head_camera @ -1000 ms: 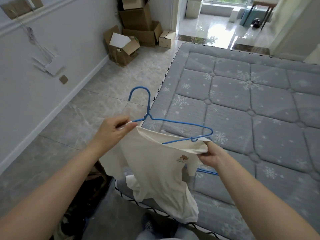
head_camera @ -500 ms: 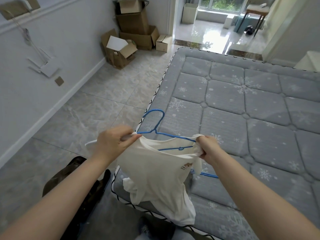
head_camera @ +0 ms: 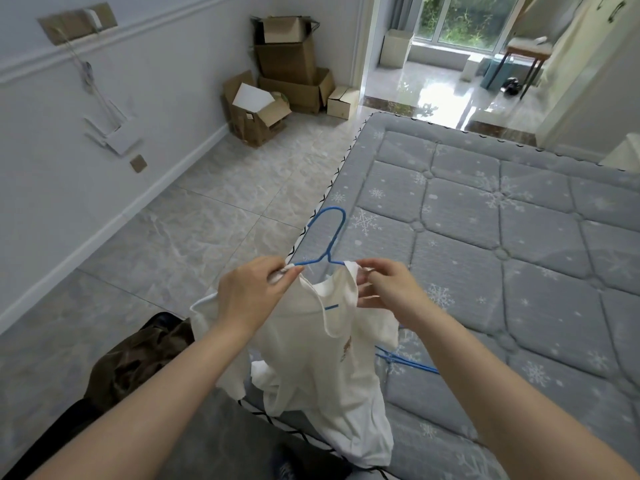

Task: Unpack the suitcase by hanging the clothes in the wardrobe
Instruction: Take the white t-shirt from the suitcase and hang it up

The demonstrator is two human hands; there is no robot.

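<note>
Cream cotton T-shirt [head_camera: 322,344] held up over near edge of grey quilted snowflake mattress [head_camera: 502,258], thin blue wire hanger [head_camera: 327,237] threaded through neckline. Hanger bar runs left to right between hands, hook pointing up and away. Left hand [head_camera: 252,292] pinched on left shoulder seam over hanger end. Right hand [head_camera: 384,285] pinched on right side of collar, just beside hanger neck. Shirt body hangs below both grips. Wardrobe not clearly identified in view. Second blue hanger [head_camera: 408,363] lies on mattress under shirt.

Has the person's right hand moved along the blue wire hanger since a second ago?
Yes. The right hand has slid inward along the blue wire hanger, from its far shoulder end to near the hook's base, closer to the left hand.
</note>
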